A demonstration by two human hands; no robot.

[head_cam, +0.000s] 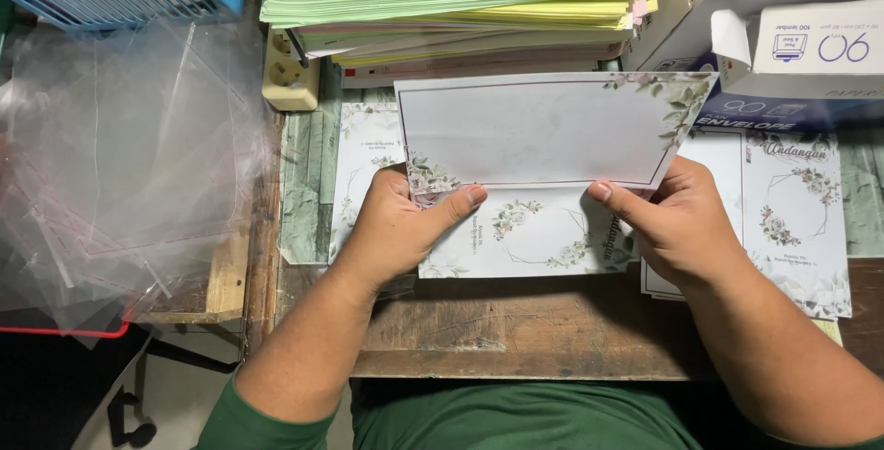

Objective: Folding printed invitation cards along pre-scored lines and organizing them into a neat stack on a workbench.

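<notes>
Both hands are pinching a floral card [543, 151] over the worktop [516, 330], left hand [401, 229] and right hand [677, 224] gripping its fold, top flap half raised, the crease not yet pressed flat, more cards [796, 220] lying at right.

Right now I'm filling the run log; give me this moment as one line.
left hand: holds card | right hand: holds card | card: half folded, flap up | behind: paper stack
</notes>
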